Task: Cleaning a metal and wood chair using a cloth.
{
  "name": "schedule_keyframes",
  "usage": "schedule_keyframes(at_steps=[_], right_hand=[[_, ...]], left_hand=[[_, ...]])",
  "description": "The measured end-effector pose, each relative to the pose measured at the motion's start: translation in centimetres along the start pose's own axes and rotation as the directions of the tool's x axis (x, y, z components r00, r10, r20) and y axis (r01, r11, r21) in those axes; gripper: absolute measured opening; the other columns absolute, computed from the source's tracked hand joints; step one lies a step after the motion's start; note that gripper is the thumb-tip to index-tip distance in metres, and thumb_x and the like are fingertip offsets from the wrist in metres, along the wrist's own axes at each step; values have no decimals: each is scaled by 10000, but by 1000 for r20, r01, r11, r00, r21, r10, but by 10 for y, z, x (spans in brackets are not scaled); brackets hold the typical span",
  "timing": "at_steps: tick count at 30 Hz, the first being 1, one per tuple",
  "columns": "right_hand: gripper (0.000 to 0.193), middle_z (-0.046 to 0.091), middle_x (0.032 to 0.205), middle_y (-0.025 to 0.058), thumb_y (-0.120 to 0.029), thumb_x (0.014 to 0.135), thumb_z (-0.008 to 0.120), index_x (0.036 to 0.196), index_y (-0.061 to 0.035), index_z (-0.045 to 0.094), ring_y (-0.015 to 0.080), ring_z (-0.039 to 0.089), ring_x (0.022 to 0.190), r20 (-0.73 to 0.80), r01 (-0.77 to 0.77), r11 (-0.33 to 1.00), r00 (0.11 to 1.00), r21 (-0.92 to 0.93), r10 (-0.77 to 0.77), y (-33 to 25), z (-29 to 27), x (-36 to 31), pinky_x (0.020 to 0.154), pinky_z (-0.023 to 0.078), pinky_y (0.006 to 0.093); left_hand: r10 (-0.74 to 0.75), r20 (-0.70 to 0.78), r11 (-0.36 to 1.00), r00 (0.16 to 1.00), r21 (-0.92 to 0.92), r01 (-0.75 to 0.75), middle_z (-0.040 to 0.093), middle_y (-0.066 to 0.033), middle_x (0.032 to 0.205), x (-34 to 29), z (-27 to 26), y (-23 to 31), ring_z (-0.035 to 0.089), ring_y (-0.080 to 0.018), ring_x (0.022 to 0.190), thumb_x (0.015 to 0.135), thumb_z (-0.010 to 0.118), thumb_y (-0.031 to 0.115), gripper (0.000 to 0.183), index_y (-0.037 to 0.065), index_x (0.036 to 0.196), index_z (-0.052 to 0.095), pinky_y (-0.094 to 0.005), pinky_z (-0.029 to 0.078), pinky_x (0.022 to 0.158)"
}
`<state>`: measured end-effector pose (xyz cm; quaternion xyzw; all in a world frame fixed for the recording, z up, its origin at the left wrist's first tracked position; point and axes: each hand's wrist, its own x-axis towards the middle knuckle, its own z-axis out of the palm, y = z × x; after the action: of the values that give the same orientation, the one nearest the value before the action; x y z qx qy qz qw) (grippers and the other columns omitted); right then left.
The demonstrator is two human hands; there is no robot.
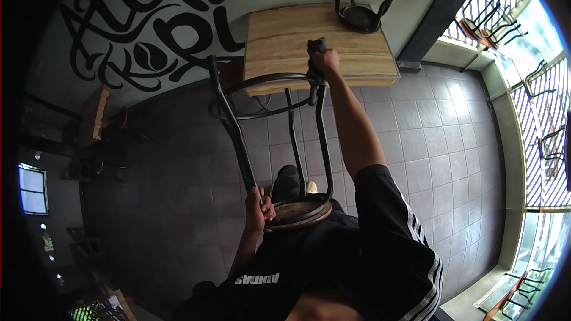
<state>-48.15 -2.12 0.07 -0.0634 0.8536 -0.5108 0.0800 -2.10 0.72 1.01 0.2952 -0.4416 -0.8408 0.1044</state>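
Observation:
A black metal stool (239, 142) is tipped upside down in front of me, its round seat (300, 214) close to my torso and its legs pointing away. Near the seat, my left hand (259, 209) is closed around one leg. My right arm is stretched out, and my right hand (326, 62) is closed on a dark cloth (316, 45) at the far end of another leg. The cloth hides part of that leg's tip. A ring joins the legs toward their far ends.
Ahead, a wooden table (321, 44) stands by the wall, with another upturned stool (360, 19) on it. A smaller table (93, 116) is at the left. Several upturned stools (491, 27) line the windows on the right. Grey tiles (416, 137) cover the floor.

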Motion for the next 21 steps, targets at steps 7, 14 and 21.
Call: schedule_keyframes(at_steps=[7,14,21], right_hand=[[450,615,739,49,-512,823,598,833,-65,651,140,580,666,-18,-3,980,1000,197,7,1,-16,-10,638,460,279],[523,655,846,177,-544,815,573,920,-37,649,332,625,830,220,-91,751,973,654,-74,26,-7,12,724,471,389],[396,622,706,124,-415,875,544,781,-37,614,292,594,685,46,317,924,942,214,-333,19,-9,0,631,457,375]], left_hand=[[-27,-28,1000,999,-5,27,267,34,513,0,1,4,248,-73,348,945,371,501,377,135,857,368,-245,284,360],[-28,-40,1000,999,7,28,264,36,511,-1,3,4,249,-70,348,946,369,504,384,129,862,367,-245,286,360],[15,-33,1000,999,18,-15,260,36,501,1,0,1,252,-69,338,946,362,511,400,119,870,374,-245,287,355]])
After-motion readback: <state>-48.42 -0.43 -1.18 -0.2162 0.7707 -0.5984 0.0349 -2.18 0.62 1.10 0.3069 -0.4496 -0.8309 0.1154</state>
